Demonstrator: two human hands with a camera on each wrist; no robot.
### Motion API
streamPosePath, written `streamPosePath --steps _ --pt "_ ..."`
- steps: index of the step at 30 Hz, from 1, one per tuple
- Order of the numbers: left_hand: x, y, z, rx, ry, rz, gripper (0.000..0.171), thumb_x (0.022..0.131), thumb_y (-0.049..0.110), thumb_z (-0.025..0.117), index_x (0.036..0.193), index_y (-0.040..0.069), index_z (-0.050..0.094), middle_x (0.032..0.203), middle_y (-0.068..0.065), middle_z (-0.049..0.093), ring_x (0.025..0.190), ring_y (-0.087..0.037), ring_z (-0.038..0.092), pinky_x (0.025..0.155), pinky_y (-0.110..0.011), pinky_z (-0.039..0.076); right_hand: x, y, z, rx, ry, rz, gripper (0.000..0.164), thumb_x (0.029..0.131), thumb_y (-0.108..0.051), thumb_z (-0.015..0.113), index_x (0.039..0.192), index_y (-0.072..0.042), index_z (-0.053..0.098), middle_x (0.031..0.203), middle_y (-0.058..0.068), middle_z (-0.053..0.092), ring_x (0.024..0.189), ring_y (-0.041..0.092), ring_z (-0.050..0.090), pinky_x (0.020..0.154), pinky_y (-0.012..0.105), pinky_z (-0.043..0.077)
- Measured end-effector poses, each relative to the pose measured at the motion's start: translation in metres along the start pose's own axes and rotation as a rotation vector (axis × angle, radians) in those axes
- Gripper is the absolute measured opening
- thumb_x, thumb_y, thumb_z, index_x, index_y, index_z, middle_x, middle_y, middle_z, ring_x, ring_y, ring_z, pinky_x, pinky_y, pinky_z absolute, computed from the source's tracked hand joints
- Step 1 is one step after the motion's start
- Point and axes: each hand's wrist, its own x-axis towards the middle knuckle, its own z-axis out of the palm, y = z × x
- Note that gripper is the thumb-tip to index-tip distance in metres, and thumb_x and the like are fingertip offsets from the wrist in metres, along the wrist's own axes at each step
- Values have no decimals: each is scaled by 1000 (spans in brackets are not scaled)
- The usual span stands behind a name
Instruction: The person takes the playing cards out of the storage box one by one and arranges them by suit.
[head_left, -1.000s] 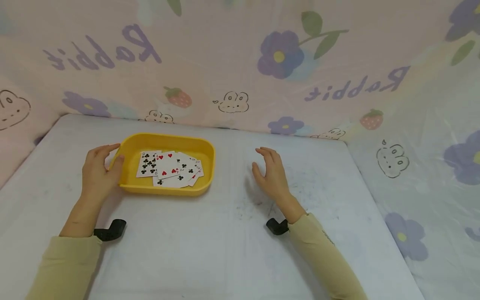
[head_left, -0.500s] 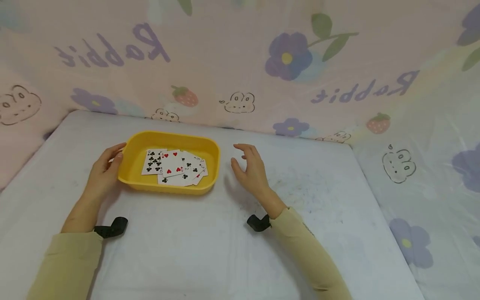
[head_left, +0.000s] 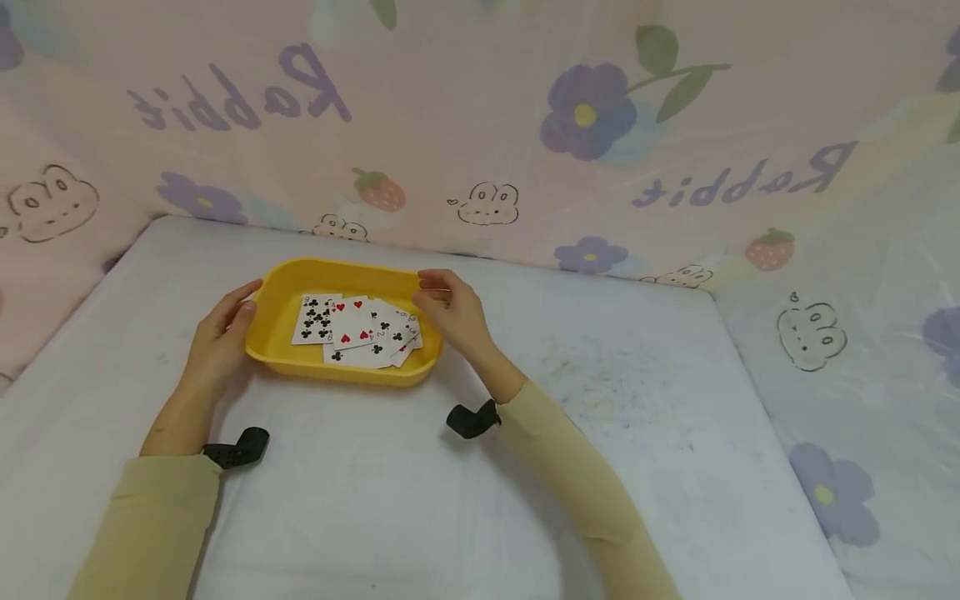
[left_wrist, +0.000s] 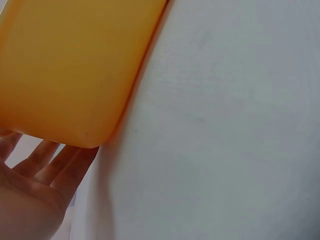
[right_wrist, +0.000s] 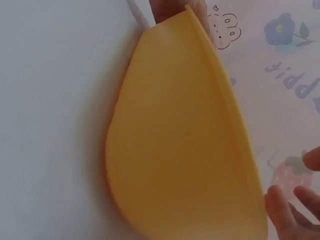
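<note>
A yellow plastic tray [head_left: 345,375] sits on the white table in the head view, with several overlapping playing cards [head_left: 352,325] face up inside. My left hand [head_left: 217,333] rests against the tray's left end, thumb near the rim. From the left wrist, its extended fingers [left_wrist: 65,165] meet the outer end wall; the thumb is hidden. At the opposite end, my right hand [head_left: 457,321] reaches over the right rim, fingers loosely bent and not gripping. The right wrist view has its fingertips [right_wrist: 277,200] close by the tray's rim; contact is unclear.
White cloth covers the table [head_left: 360,500], with faint dark smudges right of the tray. A patterned curtain [head_left: 450,108] hangs behind and at both sides. Black camera mounts [head_left: 472,421] stick out from both wrists.
My right hand has moved left, from above the table to the tray's right rim. My left hand has settled against the left end. The view has shifted slightly; the cards keep their arrangement.
</note>
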Motion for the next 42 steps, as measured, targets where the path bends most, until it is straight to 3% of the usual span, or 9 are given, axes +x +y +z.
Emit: streamPosePath --steps 5,10,17,22,27,36,42 --pt "1 3 2 -13 -5 -23 49 103 43 29 150 30 32 144 -21 42 120 -31 41 102 -38 38 13 -13 13 4 -100 131 41 92 -17 62 131 -6 55 124 12 61 112 24 60 94 29 50" --pt "-1 2 1 -26 -14 -34 49 103 44 28 151 32 30 148 -21 39 126 -35 38 109 -52 30 25 -9 33 3 -184 241 43 92 -20 62 133 -8 55 123 11 61 105 23 61 90 28 51" --pt "-6 1 -2 -6 -39 -44 50 103 44 26 152 32 27 149 -22 37 126 -37 38 106 -58 31 28 3 59 -109 -215 319 39 91 -25 64 128 -15 60 124 4 61 110 18 56 96 30 48" --pt "-4 2 -3 1 -43 -45 50 103 45 25 152 34 26 147 -23 38 121 -36 39 106 -57 32 30 2 63 -114 -221 349 33 90 -19 67 122 -13 64 121 5 61 104 19 54 97 32 47" --pt "-2 2 -2 -19 -65 -58 51 103 46 25 152 33 26 148 -25 35 126 -39 37 108 -60 28 28 2 62 -228 -279 300 38 84 -17 74 120 -12 64 123 5 60 107 18 52 98 29 45" --pt "-3 3 0 -14 -79 -81 52 103 45 24 153 31 23 149 -26 33 127 -41 37 107 -60 29 22 4 70 -581 -458 112 88 68 -36 86 144 -21 43 134 6 43 117 18 39 98 26 39" --pt "-3 5 0 -20 -70 -75 51 103 45 25 152 32 24 150 -26 33 130 -42 36 108 -60 28 18 3 71 -596 -470 71 90 71 -25 85 147 -18 37 129 6 42 108 17 41 93 24 40"
